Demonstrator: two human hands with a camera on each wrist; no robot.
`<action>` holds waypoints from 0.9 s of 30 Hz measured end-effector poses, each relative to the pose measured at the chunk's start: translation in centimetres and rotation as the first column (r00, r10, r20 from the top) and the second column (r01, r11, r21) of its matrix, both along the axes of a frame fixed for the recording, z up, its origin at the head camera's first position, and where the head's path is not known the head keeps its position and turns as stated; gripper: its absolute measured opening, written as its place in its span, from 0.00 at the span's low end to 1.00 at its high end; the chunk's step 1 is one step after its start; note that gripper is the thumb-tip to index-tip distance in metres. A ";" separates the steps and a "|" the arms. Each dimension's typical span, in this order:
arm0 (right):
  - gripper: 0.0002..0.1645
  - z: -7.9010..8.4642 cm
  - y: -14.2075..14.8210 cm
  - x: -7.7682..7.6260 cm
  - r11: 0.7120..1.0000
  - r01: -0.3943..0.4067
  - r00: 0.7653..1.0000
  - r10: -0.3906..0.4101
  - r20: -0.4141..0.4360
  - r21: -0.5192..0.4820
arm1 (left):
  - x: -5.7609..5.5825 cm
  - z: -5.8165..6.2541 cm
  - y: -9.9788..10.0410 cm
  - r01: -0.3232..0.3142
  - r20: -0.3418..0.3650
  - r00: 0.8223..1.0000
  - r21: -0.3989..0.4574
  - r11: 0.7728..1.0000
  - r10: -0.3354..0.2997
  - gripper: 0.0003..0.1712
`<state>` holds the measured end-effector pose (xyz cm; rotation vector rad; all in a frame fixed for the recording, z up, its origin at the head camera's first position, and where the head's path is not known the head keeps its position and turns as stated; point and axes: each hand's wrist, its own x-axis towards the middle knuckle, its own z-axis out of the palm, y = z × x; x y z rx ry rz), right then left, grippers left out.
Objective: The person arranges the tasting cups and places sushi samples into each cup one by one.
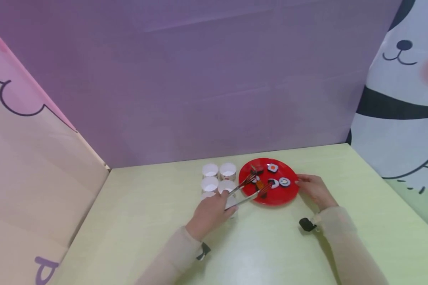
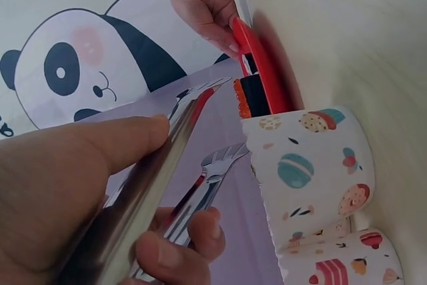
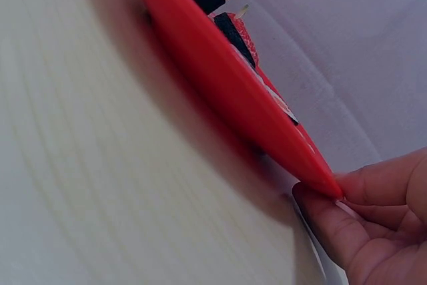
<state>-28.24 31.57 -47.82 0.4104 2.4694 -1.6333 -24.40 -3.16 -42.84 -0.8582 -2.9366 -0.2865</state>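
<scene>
A pair of metal tongs point(image 2: 160, 185) is held in my left hand point(image 1: 209, 213), thumb on one arm and fingers on the other. The fork-like tips stand apart over a round red plate point(image 1: 247, 192). Several sushi pieces lie on this plate, among them a white roll point(image 1: 284, 182), a roll with an orange centre point(image 1: 272, 168) and a black-and-white rice ball point(image 1: 274, 183). Orange roe tops a dark-wrapped piece point(image 2: 253, 97) near the tongs. With thumb and fingers, my right hand point(image 1: 315, 190) pinches the plate's right rim.
White paper cups point(image 1: 210, 171) with printed sweets on their sides stand in two rows left of the plate, partly behind my left hand. A purple backdrop point(image 1: 214, 87) rises behind the pale table point(image 1: 146, 221). Side panels border the table, a panda point(image 1: 399, 114) on the right one.
</scene>
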 end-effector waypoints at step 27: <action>0.30 0.0 -0.1 -0.1 0.999 -0.014 0.999 0.015 -0.031 0.033 | -0.2 -1.0 0.8 0.022 -0.053 0.998 -0.052 0.998 -0.025 0.23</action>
